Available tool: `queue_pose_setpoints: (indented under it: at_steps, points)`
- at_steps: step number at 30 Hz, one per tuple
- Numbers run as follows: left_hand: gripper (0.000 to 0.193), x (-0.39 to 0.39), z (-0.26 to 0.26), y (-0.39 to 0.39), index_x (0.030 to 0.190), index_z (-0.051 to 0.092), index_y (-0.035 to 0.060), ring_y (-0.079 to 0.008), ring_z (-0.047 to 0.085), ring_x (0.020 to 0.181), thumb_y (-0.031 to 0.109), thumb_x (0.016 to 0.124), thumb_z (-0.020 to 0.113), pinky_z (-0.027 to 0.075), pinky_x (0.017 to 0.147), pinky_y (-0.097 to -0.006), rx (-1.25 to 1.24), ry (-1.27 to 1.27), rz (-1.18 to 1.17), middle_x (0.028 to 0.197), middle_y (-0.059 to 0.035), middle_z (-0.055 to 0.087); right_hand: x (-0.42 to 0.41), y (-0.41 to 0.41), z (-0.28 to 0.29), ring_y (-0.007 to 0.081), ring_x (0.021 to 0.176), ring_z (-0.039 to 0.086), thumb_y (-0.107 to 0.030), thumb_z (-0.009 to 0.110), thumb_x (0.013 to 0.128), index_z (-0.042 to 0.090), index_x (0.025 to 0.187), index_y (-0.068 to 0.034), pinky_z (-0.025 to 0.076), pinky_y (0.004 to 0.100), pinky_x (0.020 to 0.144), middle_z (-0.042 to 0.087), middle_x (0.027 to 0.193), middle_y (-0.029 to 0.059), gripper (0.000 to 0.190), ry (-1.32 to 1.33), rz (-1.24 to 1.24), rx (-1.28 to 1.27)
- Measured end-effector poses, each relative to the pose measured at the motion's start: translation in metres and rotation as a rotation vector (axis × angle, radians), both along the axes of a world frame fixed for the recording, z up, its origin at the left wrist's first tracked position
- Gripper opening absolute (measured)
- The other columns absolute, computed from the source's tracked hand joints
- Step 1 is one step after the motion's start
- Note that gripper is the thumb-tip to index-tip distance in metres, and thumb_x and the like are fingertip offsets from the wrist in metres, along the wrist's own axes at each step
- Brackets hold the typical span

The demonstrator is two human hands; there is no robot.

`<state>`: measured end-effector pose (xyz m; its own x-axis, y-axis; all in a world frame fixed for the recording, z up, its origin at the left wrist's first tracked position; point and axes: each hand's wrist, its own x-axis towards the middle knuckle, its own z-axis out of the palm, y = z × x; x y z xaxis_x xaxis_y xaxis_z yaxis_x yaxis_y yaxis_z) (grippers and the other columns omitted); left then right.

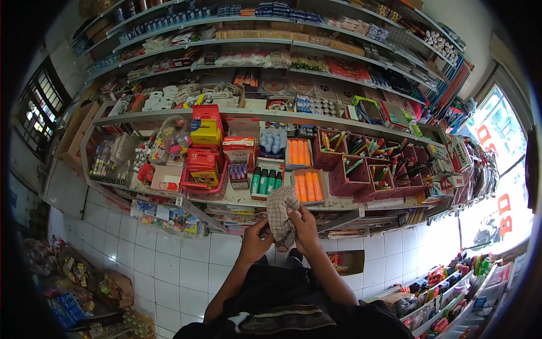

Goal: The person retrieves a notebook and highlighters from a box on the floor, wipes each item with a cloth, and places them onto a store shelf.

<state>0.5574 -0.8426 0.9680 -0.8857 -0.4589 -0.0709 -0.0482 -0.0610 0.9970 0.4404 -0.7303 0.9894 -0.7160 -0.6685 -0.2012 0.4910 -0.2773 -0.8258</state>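
Observation:
A checked cloth (281, 212), bunched up, is held between both hands in front of the display counter's front edge. My left hand (257, 240) pinches its lower left side. My right hand (305, 226) grips its right side, thumb lying across the fabric. Just beyond the cloth, a box of green highlighters (265, 182) stands on the counter shelf. To its right is a box of orange highlighters (310, 186), partly behind the cloth. A second box of orange highlighters (299, 152) sits behind that one.
Maroon plastic baskets (351, 176) of pens and pencils fill the counter's right side. A pink basket (204, 186) with red boxes stands left. An open carton (346, 262) lies on the tiled floor (192, 262) by my feet. Stocked shelves (254, 40) rise behind; a merchandise rack (461, 296) is lower right.

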Motion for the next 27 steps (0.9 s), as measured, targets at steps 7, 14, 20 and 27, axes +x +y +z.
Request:
queue_pose_setpoints:
  at_steps: [7, 14, 20, 27]
  points:
    - [0.049, -0.016, -0.014, 0.029, 0.129, 0.054, -0.0004, -0.0088, 0.06, 0.101, -0.011, 0.081, 0.058, 0.048, 0.083, -0.0233, 0.088, -0.019, -0.047, 0.114, -0.0053, 0.065, -0.004, 0.036, -0.019, 0.0161, 0.114, 0.054, -0.002, 0.061, 0.092, 0.044, 0.133, 0.003, 0.045, 0.0299, 0.098, 0.057, 0.124, 0.0107, 0.045, 0.011, -0.056, 0.048]
    - [0.044, -0.026, -0.004, 0.044, 0.13, 0.054, 0.0015, -0.0082, 0.061, 0.092, -0.006, 0.087, 0.058, 0.048, 0.079, -0.0222, 0.28, -0.002, -0.077, 0.104, -0.0044, 0.067, -0.02, 0.066, -0.008, 0.0166, 0.112, 0.057, -0.005, 0.06, 0.094, 0.047, 0.131, 0.003, 0.045, 0.0308, 0.097, 0.06, 0.122, 0.0105, 0.04, -0.098, -0.08, 0.006]
    - [0.028, -0.034, -0.011, 0.035, 0.115, 0.059, -0.0018, -0.0096, 0.063, 0.09, -0.006, 0.088, 0.058, 0.049, 0.082, -0.0239, 0.184, -0.017, -0.027, 0.097, -0.0041, 0.068, -0.014, 0.07, -0.022, 0.0163, 0.113, 0.057, -0.005, 0.059, 0.094, 0.046, 0.133, 0.002, 0.045, 0.0312, 0.097, 0.059, 0.125, 0.0089, 0.041, -0.079, -0.051, -0.014]
    - [0.023, -0.036, -0.024, 0.042, 0.111, 0.06, -0.0022, -0.0079, 0.061, 0.085, 0.0, 0.088, 0.064, 0.05, 0.077, -0.0239, 0.158, -0.014, -0.149, 0.091, -0.0032, 0.065, -0.038, 0.072, -0.009, 0.0155, 0.11, 0.059, -0.007, 0.058, 0.095, 0.047, 0.131, 0.0, 0.048, 0.0297, 0.092, 0.059, 0.122, 0.0084, 0.039, -0.148, -0.063, -0.101]
